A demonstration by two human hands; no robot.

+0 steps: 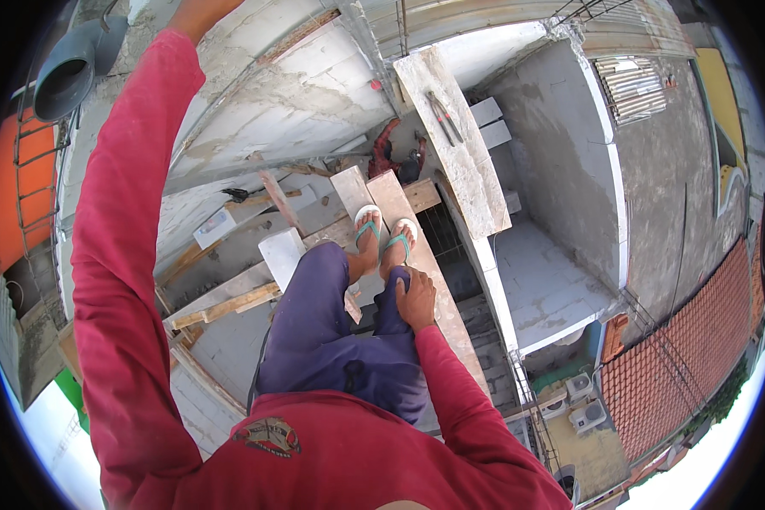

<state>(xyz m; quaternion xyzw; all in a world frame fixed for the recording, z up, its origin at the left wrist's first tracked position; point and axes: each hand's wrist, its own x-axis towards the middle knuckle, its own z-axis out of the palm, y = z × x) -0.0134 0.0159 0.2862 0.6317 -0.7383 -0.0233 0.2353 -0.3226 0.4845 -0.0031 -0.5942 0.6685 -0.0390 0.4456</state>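
My left hand [202, 15] reaches up along the grey wall at the top left. Its fingers are cut off by the picture's upper edge, so what it touches is hidden. My right hand [416, 299] rests on my bent right knee, its fingers stretched over the purple trouser leg [314, 340], with nothing held. Both my feet, in white and green flip-flops [366, 212], stand on narrow wooden planks [433, 285]. Beyond my knees, a pair of pliers [444, 117] with red and dark handles lies on a pale, mortar-stained board [472, 170].
Far below, a person in a dark red top [397, 161] is partly hidden by the planks. A drop opens beside the plank, with bars [440, 231] in it. White blocks [282, 255] and timber [229, 303] lie left. A grey pipe elbow [64, 76] juts out at the upper left.
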